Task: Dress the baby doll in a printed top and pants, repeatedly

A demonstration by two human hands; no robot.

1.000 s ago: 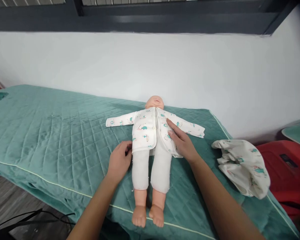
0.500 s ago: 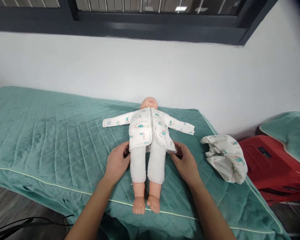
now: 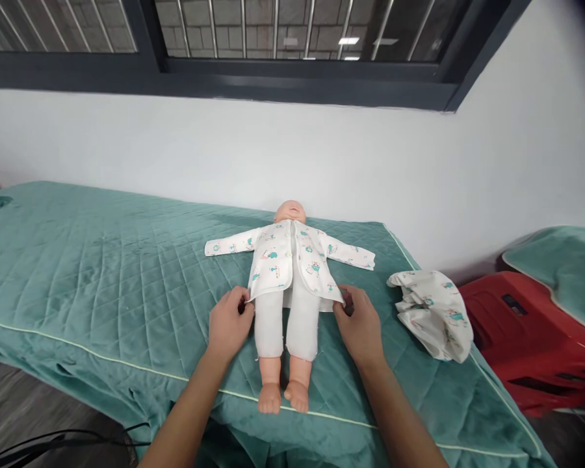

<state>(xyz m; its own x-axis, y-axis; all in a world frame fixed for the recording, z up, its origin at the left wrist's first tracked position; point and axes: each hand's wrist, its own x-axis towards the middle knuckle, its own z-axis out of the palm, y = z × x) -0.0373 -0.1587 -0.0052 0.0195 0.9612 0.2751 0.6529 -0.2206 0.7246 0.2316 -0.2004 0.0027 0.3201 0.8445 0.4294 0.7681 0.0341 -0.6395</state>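
Observation:
A baby doll (image 3: 270,325) lies on its back on a green quilted cover, head toward the wall and feet toward me. It wears a white printed jacket (image 3: 272,261), unfastened down the front, with both sleeves spread sideways. At the hem's left corner, my left hand (image 3: 228,322) pinches the cloth between thumb and fingers. My right hand (image 3: 361,323) pinches the hem's right corner the same way. The back panel of the jacket shows between and beside the doll's white legs.
A crumpled white printed garment (image 3: 433,312) lies to the right on the green cover (image 3: 127,279). Beyond the bed's right edge stands a red plastic stool (image 3: 526,338). A white wall (image 3: 224,149) and a dark window frame (image 3: 297,88) rise behind. Black cables (image 3: 68,439) hang at lower left.
The hem's corners are drawn out and slightly down, and more of the back panel shows below. My view has tilted up a little, with more of the window in sight.

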